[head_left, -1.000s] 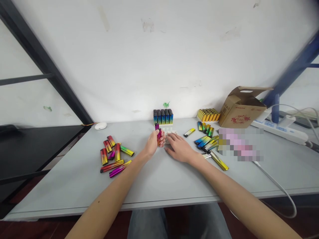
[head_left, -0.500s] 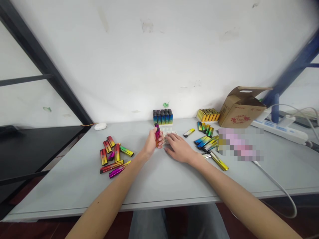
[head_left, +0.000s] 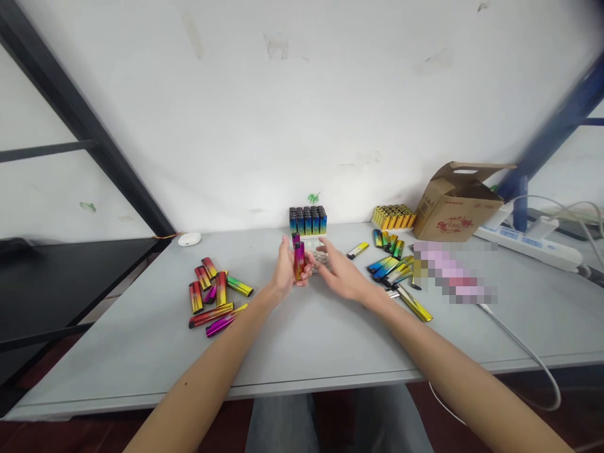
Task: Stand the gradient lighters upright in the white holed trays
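Note:
Upright purple and red lighters (head_left: 299, 261) stand at the left end of a white tray (head_left: 321, 257), with my left hand (head_left: 284, 270) around them. The thumb of that hand points up and its fingertips lie in front of the tray. On the tray's other side is my right hand (head_left: 340, 272), its fingers apart and nothing visible between them. Behind both hands stands a full block of blue lighters (head_left: 308, 221). Red, yellow and purple lighters (head_left: 221, 289) lie loose on the left, and blue, green and yellow lighters (head_left: 389, 269) lie loose on the right.
A tray of yellow lighters (head_left: 394, 218) stands by an open cardboard box (head_left: 455, 211) at the back right. Beyond are a white power strip (head_left: 528, 244) and cables. A pixelated pink object (head_left: 450, 274) lies on the grey table (head_left: 325, 349). A white case (head_left: 189, 239) rests at the back left.
My right hand has lifted off the white tray, its fingers spreading. My left thumb has come off the purple lighters and points up.

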Tool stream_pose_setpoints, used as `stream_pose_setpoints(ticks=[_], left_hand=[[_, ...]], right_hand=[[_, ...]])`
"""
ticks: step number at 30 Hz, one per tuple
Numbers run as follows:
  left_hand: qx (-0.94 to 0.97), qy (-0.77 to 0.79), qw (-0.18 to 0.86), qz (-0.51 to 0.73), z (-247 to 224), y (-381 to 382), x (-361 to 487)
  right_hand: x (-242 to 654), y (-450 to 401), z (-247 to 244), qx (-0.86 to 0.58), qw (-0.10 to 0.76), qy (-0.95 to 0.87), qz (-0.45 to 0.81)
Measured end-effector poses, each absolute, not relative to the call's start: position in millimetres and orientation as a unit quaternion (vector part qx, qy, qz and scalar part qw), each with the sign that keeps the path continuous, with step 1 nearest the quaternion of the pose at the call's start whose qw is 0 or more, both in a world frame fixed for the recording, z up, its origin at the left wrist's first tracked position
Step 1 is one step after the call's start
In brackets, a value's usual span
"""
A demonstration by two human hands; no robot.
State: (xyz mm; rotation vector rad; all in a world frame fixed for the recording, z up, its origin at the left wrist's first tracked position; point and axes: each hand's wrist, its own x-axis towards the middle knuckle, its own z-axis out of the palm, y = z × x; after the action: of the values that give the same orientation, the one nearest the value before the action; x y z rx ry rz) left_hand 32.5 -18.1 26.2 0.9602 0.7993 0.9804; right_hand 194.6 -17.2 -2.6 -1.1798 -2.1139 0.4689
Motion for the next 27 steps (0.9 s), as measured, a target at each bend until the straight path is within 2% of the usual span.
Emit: stream_pose_setpoints(ticks=[4,11,15,17,19,21,24,27], left_hand=[[0.466,0.378,0.691,0.402,22.2,-18.3,30.9],[0.523,0.396,0.688,0.309,17.3,-18.5,36.7],[0.544,0.401,0.653,0.341,19.3,-14.0,32.2],[0.578,0.455,0.552,0.393,20.4,-10.6,22.6],[0.63,0.511,0.357,0.463,20.4,-6.3,9.4],[0.657,0.55,0.191,0.479,19.3,-0.7,-4.0],[0.705,0.592,0.066,0.385,14.7,8.6,-18.3],[0.747,0.616,0.016,0.248,7.0,14.2,-24.2]], right_hand=[[195.1,-17.3,12.2,-0.398,0.472,-0.726,0.303],[188.6,-17.7,12.8,-0.324,0.482,-0.688,0.435],[192.5,-9.2,9.1,-0.331,0.522,-0.627,0.474],[197.1,-0.9,8.7,-0.34,0.573,-0.589,0.457],[200.9,8.1,8.3,-0.357,0.614,-0.564,0.422],[201.5,16.1,6.9,-0.372,0.623,-0.562,0.397],[195.2,25.2,2.7,-0.378,0.599,-0.584,0.397],[184.8,32.9,-2.1,-0.391,0.566,-0.614,0.386]])
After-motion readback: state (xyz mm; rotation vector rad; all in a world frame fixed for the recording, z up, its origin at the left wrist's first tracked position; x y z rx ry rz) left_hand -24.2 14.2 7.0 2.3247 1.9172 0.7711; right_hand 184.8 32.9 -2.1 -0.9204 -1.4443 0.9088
